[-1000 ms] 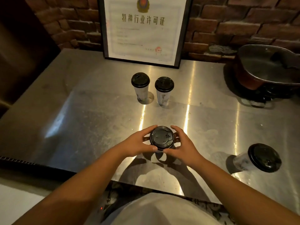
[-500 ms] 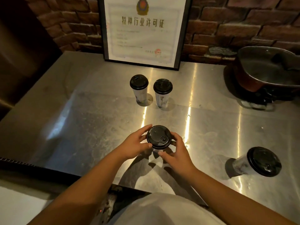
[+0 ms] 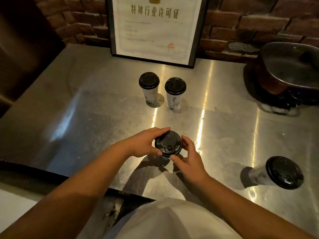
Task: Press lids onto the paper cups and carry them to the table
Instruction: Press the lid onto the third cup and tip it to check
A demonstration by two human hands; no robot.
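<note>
A paper cup with a black lid [image 3: 168, 143] stands on the steel counter [image 3: 86, 121] right in front of me. My left hand [image 3: 143, 144] grips the lid's left rim with fingers and thumb curled round it. My right hand [image 3: 189, 157] curls round the right side, thumb at the near rim. The cup body is mostly hidden under the lid and hands. Two more lidded cups [image 3: 149, 87] [image 3: 175, 92] stand side by side farther back. A fourth lidded cup [image 3: 278, 172] stands at the right.
A framed certificate [image 3: 155, 26] leans on the brick wall at the back. A large dark pot [image 3: 290, 69] sits at the back right. The counter's near edge [image 3: 51, 171] runs just below my forearms.
Both hands stayed on the lid. The right hand has slid round toward the near side of the rim, and the lid has turned a little.
</note>
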